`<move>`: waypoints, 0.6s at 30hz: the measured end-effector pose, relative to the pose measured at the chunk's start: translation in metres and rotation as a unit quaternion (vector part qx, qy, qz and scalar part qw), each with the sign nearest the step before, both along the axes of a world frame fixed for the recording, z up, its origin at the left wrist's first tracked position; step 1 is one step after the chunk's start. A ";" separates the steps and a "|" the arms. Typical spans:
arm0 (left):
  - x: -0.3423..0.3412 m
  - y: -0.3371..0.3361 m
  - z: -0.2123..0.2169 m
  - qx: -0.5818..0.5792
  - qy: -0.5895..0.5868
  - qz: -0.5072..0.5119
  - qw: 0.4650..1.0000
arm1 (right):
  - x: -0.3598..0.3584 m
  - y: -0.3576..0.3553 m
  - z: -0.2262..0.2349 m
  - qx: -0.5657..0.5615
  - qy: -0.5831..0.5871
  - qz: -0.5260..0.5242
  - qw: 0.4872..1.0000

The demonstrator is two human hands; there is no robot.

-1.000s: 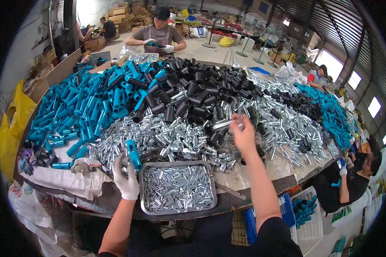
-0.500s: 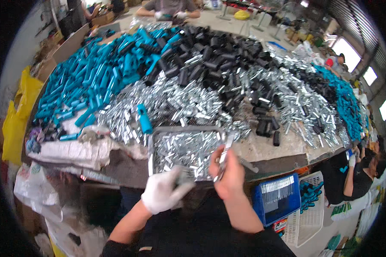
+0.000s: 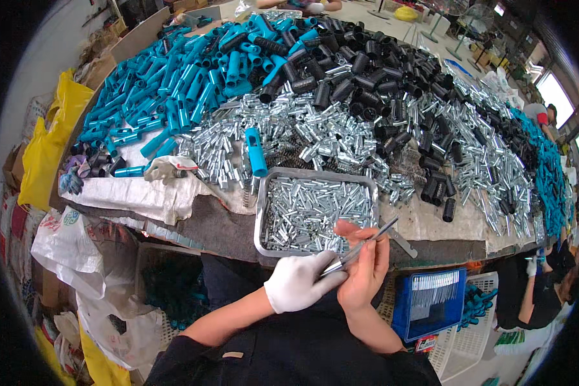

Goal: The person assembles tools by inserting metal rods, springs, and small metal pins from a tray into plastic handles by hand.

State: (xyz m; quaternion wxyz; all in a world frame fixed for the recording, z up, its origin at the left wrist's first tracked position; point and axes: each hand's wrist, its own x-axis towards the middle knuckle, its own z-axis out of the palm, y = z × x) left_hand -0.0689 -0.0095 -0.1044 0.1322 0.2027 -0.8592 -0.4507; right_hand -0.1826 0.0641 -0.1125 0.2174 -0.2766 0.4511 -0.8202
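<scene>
My left hand (image 3: 300, 283), in a white glove, is closed on the lower end of a slim grey metal rod (image 3: 374, 235). My right hand (image 3: 364, 273) is bare and grips the same rod farther up, its thumb and fingers pinching it. The hands meet just in front of a metal tray (image 3: 260, 222) filled with small silver pins (image 3: 312, 209). Whether a small part sits in the fingers at the rod's lower end is hidden. One teal slotted tube (image 3: 255, 153) stands out beyond the tray's far edge.
Heaps of teal tubes (image 3: 186, 96), black ribbed sleeves (image 3: 367, 96) and silver metal parts (image 3: 225, 138) cover the table. A flat metal strip (image 3: 403, 245) lies right of the tray. Below right are a blue bin (image 3: 400, 321) and a white crate (image 3: 489, 283). Other people work nearby.
My left hand has come from the tray's near left corner to my right hand and closed on the rod. The rod now slants up to the right; the view has shifted.
</scene>
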 end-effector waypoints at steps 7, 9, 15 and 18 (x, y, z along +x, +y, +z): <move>-0.005 -0.015 -0.004 0.153 0.063 0.038 0.985 | -0.006 0.005 0.007 0.204 0.029 0.026 0.978; -0.006 -0.016 0.001 -0.143 0.053 0.041 0.987 | 0.001 0.004 0.003 0.185 0.121 0.082 0.972; 0.003 -0.018 0.029 0.137 0.111 0.074 0.982 | 0.009 0.009 -0.016 0.135 0.051 0.104 0.984; -0.002 -0.019 0.039 0.274 0.274 0.108 0.916 | 0.012 0.018 -0.017 0.200 -0.011 0.243 0.949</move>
